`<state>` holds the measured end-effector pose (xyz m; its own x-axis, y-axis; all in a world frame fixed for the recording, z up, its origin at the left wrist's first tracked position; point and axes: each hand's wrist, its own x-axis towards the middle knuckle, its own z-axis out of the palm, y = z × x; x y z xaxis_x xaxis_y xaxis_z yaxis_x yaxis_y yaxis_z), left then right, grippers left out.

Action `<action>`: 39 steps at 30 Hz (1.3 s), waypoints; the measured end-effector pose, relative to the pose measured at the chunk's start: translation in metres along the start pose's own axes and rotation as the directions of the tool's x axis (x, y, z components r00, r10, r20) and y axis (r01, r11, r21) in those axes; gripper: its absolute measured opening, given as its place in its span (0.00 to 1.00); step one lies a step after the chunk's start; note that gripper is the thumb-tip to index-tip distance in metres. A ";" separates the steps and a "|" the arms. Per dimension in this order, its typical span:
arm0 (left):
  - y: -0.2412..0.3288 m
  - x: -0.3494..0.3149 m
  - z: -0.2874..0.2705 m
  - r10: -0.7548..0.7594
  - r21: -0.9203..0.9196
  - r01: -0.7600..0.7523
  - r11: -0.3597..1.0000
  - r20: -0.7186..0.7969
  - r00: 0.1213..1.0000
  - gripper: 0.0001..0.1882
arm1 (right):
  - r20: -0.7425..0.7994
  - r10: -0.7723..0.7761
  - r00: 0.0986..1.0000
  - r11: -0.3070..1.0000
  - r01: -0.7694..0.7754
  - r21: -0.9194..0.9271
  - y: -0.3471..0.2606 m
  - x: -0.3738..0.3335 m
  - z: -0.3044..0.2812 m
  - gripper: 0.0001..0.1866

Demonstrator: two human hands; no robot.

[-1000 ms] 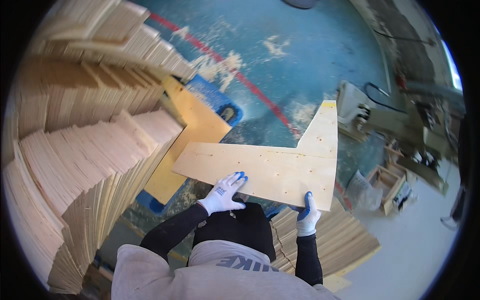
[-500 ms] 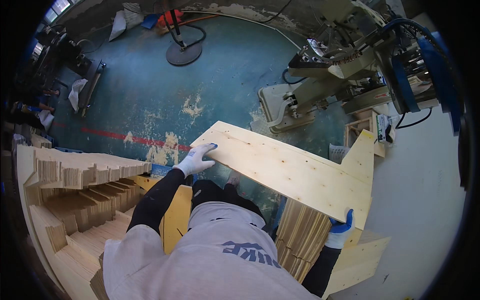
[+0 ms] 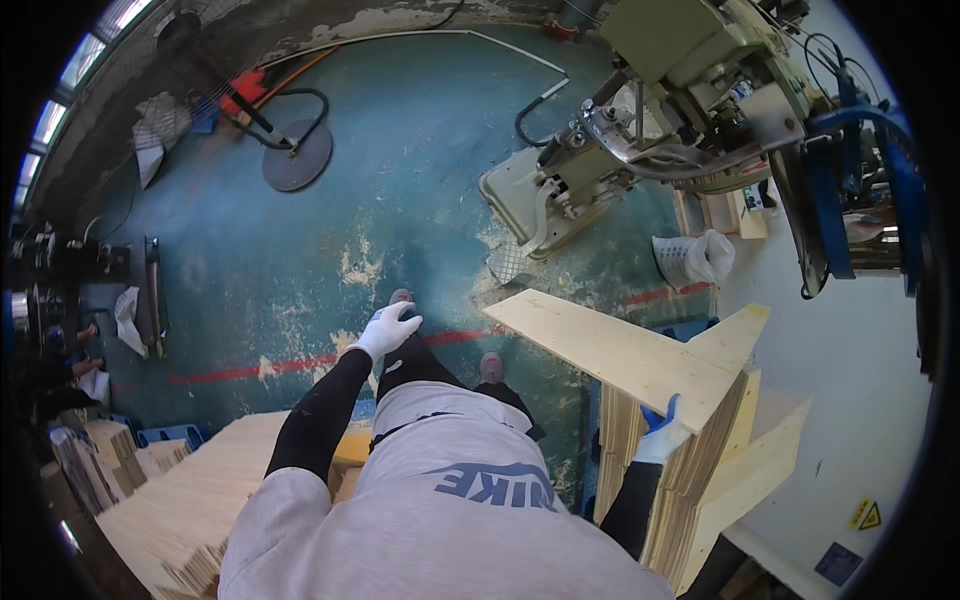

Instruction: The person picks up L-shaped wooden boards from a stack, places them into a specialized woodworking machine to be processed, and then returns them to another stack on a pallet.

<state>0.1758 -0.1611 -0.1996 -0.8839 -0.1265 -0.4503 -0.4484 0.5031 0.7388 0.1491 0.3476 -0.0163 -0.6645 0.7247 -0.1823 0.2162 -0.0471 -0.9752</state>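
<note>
A pale L-shaped plywood board (image 3: 620, 348) lies slantwise at the right, above a tall stack of similar boards (image 3: 682, 480). My right hand (image 3: 660, 438), in a white glove with blue fingers, grips the board's near edge at its right end. I cannot tell whether the board rests fully on the stack. Away from the board, my left hand (image 3: 386, 330) hangs over the floor, gloved and with nothing in it. Its fingers are apart, the thumb spread to the right.
Large stacks of cut plywood (image 3: 200, 490) stand at the lower left. A pale green machine (image 3: 610, 150) occupies the far right, with a white sack (image 3: 692, 260) on the floor near it. A stand with a round base (image 3: 298, 158) is at the far left.
My left hand has let go of the board and moved clear of it. The board, now held by my right hand alone, sits closer over the right stack. My view has shifted.
</note>
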 end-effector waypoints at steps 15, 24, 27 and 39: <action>0.075 0.192 -0.058 0.057 -0.056 -0.042 0.998 0.305 0.951 0.28 | -0.282 -0.154 0.947 0.927 0.237 0.290 -0.064 -0.094 -0.139 0.34; 0.153 0.166 -0.166 0.242 -0.400 -0.196 0.895 0.067 0.968 0.21 | -0.015 -0.296 0.955 0.768 0.247 0.591 -0.027 -0.129 0.050 0.38; 0.180 0.164 -0.188 0.342 -0.409 -0.314 0.857 -0.004 0.940 0.22 | -0.140 0.156 0.978 0.618 0.014 0.786 0.013 -0.167 0.184 0.34; 0.240 0.238 -0.234 0.563 -0.399 -0.470 0.787 0.153 0.812 0.21 | -0.238 0.111 0.965 0.649 0.111 0.753 0.012 -0.199 0.256 0.27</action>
<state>-0.1734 -0.2711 -0.0123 -0.9501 0.3109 -0.0268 0.0095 0.1147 0.9934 0.1007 0.0272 -0.0239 -0.4467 0.8579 -0.2540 -0.4722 -0.4672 -0.7476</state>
